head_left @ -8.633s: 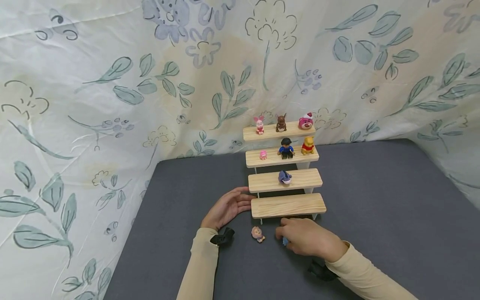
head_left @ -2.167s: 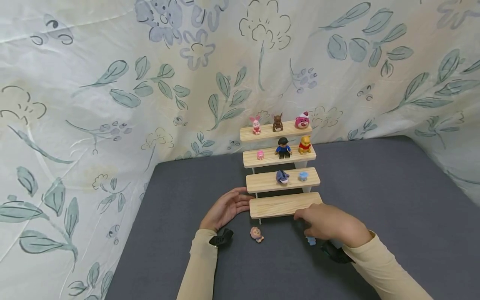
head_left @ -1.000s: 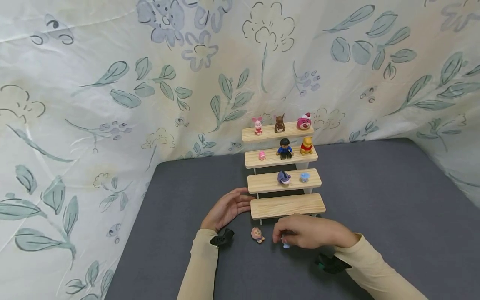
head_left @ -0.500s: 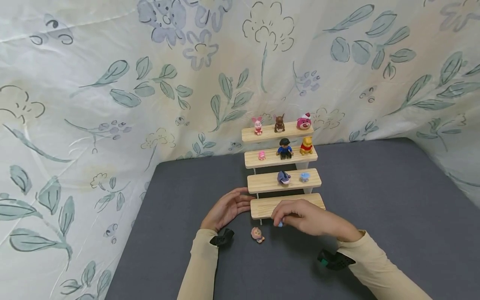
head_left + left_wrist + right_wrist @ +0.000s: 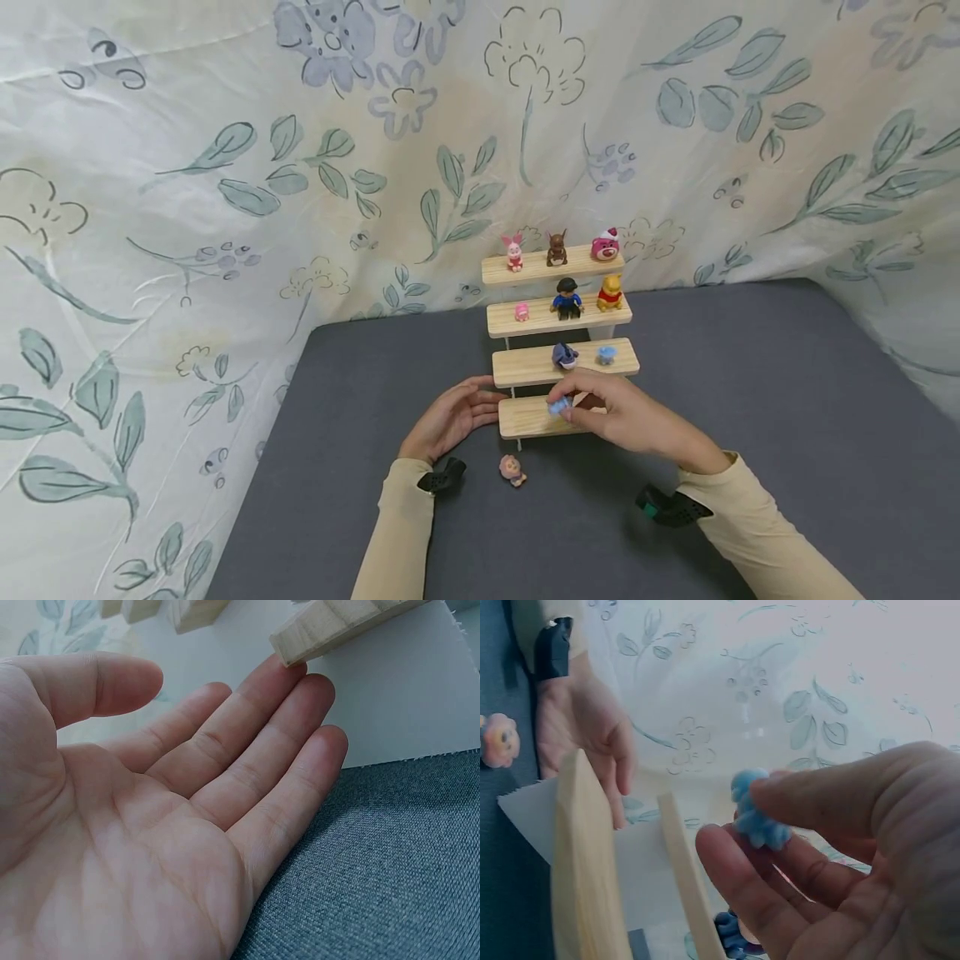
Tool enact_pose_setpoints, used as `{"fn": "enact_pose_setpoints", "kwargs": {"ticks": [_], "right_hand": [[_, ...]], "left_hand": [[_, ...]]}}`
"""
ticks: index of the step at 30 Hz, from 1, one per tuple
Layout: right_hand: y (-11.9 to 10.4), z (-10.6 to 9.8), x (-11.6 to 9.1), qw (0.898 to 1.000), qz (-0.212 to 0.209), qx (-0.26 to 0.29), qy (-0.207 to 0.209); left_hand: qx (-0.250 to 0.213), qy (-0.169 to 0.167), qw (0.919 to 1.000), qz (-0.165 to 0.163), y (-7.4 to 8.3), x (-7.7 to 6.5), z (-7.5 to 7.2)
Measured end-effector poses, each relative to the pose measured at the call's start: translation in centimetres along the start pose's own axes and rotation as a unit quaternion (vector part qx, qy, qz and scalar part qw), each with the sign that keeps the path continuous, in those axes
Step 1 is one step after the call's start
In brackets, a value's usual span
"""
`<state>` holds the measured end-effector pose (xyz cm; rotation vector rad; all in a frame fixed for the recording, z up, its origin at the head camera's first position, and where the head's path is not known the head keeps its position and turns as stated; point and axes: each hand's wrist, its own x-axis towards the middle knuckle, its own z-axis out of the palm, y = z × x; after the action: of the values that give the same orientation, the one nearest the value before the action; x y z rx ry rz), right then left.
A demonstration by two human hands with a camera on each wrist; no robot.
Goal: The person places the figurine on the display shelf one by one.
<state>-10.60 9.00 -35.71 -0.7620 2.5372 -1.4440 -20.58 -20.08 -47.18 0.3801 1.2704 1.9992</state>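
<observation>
Between thumb and fingers, my right hand (image 5: 630, 417) pinches a small light-blue figurine (image 5: 756, 810) over the lowest step (image 5: 525, 415) of a wooden stepped display stand. My left hand (image 5: 453, 419) lies beside that step's left end, fingers straight, fingertips right at the board's edge (image 5: 315, 637). On the step above sit a dark-blue donkey figurine (image 5: 564, 357) and another light-blue figurine (image 5: 606, 355). A pinkish figurine with a fluffy mane (image 5: 512, 471) lies on the table in front of the stand, between the two forearms.
The second step from the top holds a small pink figurine (image 5: 522, 312), a black-capped toy man (image 5: 567, 300) and a yellow bear in red (image 5: 610, 293). Along the top stand a piglet (image 5: 513, 252), a brown figurine (image 5: 557, 249) and a pink bear (image 5: 604, 245). A floral cloth (image 5: 420, 183) hangs behind.
A light-blue figurine has gone onto the third step down. My right hand has since picked up another from the table and raised it over the lowest step. The left hand stays put.
</observation>
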Motion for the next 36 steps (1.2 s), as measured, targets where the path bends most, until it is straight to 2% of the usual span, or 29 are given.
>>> {"fn": "enact_pose_setpoints", "kwargs": {"ticks": [7, 12, 16, 22, 25, 31, 36], "right_hand": [[-0.7, -0.6, 0.4, 0.998, 0.028, 0.025, 0.048], [-1.2, -0.8, 0.7, 0.995, 0.015, 0.067, 0.069], [-1.6, -1.0, 1.0, 0.994, 0.006, 0.071, 0.08], [-2.6, -1.6, 1.7, 0.993, 0.005, 0.02, 0.113], [-2.8, -1.9, 2.1, 0.992, -0.002, 0.012, 0.123], [-3.1, -2.4, 2.8, 0.992, -0.036, -0.025, 0.12], [-3.5, -2.9, 3.3, 0.99, -0.036, -0.059, 0.123]], "left_hand": [[-0.005, -0.004, 1.0, 0.004, 0.1, -0.1, 0.0], [-0.005, -0.002, 1.0, 0.004, 0.1, -0.2, 0.1], [-0.005, -0.002, 1.0, 0.004, 0.2, -0.2, 0.2], [-0.001, -0.01, 0.9999, 0.008, 0.1, -0.1, 0.0], [0.0, -0.014, 0.9999, 0.008, -0.1, -0.1, -0.1], [-0.002, -0.019, 0.9998, 0.009, -0.1, -0.2, -0.1], [0.001, -0.02, 0.9998, 0.009, 0.0, -0.2, 0.0]]}}
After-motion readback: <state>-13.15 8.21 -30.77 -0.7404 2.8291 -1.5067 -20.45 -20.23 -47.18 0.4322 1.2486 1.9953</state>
